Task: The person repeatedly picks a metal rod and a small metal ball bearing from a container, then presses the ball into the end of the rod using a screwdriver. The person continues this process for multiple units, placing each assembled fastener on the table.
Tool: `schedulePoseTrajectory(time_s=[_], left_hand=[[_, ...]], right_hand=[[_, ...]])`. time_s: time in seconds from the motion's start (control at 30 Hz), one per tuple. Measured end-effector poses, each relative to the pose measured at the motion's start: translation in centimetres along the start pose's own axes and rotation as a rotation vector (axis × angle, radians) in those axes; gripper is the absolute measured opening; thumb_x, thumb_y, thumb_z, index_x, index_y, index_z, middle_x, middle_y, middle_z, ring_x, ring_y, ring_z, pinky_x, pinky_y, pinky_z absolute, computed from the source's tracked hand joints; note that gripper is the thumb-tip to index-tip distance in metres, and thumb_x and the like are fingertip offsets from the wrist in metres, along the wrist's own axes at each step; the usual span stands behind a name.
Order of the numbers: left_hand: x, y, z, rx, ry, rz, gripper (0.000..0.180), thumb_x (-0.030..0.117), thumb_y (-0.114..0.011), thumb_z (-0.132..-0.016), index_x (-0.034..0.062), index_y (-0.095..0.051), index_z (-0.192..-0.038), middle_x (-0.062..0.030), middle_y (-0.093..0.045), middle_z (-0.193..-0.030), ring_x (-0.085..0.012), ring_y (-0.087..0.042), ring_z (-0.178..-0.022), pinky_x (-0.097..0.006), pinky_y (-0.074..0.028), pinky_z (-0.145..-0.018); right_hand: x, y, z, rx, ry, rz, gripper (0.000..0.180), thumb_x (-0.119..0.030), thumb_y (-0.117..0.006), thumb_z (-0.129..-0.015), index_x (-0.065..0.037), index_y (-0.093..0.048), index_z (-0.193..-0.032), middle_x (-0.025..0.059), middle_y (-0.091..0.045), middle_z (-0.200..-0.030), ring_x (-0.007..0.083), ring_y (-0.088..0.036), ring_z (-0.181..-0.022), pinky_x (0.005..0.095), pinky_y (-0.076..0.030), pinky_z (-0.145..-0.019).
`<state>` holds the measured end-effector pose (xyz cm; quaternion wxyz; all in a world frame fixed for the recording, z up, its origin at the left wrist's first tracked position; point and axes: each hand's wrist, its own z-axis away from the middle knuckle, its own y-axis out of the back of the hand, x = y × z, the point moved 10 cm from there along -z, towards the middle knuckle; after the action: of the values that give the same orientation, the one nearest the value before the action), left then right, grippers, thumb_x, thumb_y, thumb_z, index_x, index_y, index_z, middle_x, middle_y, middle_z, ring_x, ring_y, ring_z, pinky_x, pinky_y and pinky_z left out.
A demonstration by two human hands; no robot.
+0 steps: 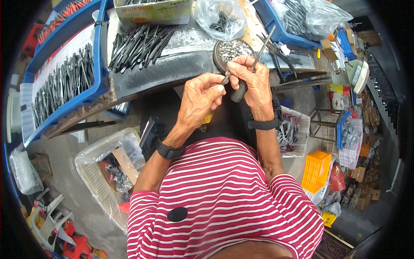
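Note:
My left hand is closed in a pinch on a small dark metal piece, held just over the near edge of the workbench. A screwdriver lies across my right hand, which is closed around it. Its dark handle points toward me and its thin shaft points up and away. The right thumb and forefinger meet at the far end of the small piece, close to the left fingertips. Just beyond the hands stands a round tin of small silvery bits.
A pile of slim black metal strips lies on the bench, left of a clear bag. Blue trays of similar strips stand at left. Pliers rest right of the tin. Crates, including a yellow one, flank me below.

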<state>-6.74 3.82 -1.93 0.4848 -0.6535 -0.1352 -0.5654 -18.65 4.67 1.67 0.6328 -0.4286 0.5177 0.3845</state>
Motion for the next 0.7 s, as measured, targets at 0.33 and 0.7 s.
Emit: schedulePoseTrajectory(time_s=[0.33, 0.7], left_hand=[[-0.5, -0.1, 0.3, 0.021, 0.014, 0.071, 0.017, 0.003, -0.055, -0.081, -0.0048, -0.058, -0.097, -0.0049, -0.057, -0.071, -0.0049, -0.047, -0.055, -0.016, -0.036, -0.046], [-1.1, -0.1, 0.6, 0.061, 0.005, 0.137, 0.012, -0.001, -0.054, -0.081, -0.004, -0.061, -0.09, -0.0038, -0.057, -0.069, -0.0029, -0.044, -0.054, -0.015, -0.034, -0.045]], right_hand=[[-1.1, -0.2, 0.4, 0.011, 0.091, 0.134, 0.01, -0.004, -0.065, -0.079, 0.002, -0.059, -0.084, 0.0039, -0.056, -0.06, 0.0083, -0.05, -0.048, 0.0187, -0.037, -0.044], [-1.6, -0.2, 1.5, 0.04, 0.184, 0.255, 0.009, -0.004, -0.064, -0.08, 0.002, -0.057, -0.082, 0.0034, -0.055, -0.06, 0.0074, -0.049, -0.049, 0.0183, -0.037, -0.044]])
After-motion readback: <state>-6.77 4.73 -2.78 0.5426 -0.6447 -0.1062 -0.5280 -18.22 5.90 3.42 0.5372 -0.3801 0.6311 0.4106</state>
